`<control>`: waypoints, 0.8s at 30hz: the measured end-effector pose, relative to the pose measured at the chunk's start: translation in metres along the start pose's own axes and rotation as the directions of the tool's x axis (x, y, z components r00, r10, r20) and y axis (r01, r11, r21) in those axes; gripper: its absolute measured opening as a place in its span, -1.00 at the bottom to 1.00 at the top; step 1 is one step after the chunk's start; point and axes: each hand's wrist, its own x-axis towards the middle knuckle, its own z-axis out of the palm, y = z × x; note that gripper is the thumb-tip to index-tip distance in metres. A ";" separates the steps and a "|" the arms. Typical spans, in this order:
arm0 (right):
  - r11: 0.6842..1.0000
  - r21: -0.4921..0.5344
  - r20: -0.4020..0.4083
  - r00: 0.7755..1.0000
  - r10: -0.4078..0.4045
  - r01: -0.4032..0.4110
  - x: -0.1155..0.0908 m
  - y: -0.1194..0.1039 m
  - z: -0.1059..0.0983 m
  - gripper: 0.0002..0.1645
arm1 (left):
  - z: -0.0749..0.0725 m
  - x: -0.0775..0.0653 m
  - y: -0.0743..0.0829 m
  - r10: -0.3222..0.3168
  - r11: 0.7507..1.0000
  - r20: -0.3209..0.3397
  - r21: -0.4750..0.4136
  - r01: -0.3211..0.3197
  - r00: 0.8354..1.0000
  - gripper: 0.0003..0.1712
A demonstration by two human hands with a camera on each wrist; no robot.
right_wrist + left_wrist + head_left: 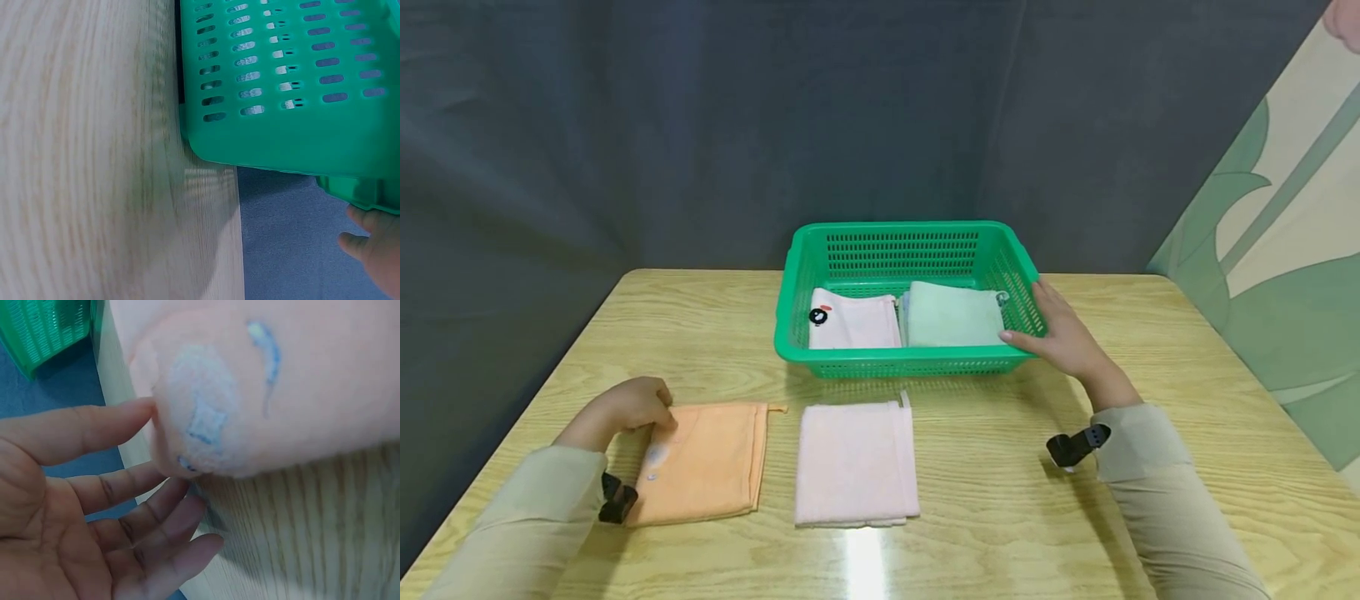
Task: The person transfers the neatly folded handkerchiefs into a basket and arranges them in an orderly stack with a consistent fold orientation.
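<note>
My left hand [631,404] pinches the far left corner of a folded orange towel [711,458] lying on the table. In the left wrist view the thumb [128,422] lies on top of the towel's edge [212,400], with the index finger at its underside. A green plastic basket [887,353] stands at the back. On its front right corner my right hand [1066,335] grips the rim, thumb over the front and fingers along the right side. Inside the basket lie a folded pale pink towel [865,325] with a black round print and a folded light green towel [955,315].
Between the orange towel and my right arm, a folded pink towel [857,467] lies on the wooden table [985,500], its hanging loop toward the basket. A dark cloth [887,108] hangs behind the table. At the right is a leaf-patterned wall [1285,275].
</note>
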 end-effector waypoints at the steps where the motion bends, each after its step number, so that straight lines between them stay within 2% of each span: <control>1: 1.000 0.001 0.000 1.000 0.000 0.000 0.000 0.000 0.000 0.17 | 0.000 0.000 0.001 0.001 1.000 -0.003 0.017 -0.001 1.000 -0.50; 7: 1.000 -0.004 -0.001 1.000 0.006 -0.006 0.001 0.001 0.000 0.18 | -0.001 0.002 0.004 0.026 0.996 -0.014 0.084 -0.025 1.000 -0.54; 17: 1.000 -0.004 -0.001 1.000 0.003 -0.003 0.000 0.000 0.000 0.17 | 0.006 0.002 0.006 0.018 0.999 -0.014 0.032 -0.018 1.000 -0.78; 24: 1.000 0.003 0.003 1.000 0.012 -0.012 0.000 -0.001 0.000 0.17 | 0.007 0.002 0.003 0.032 0.999 -0.019 -0.001 -0.032 0.999 -0.74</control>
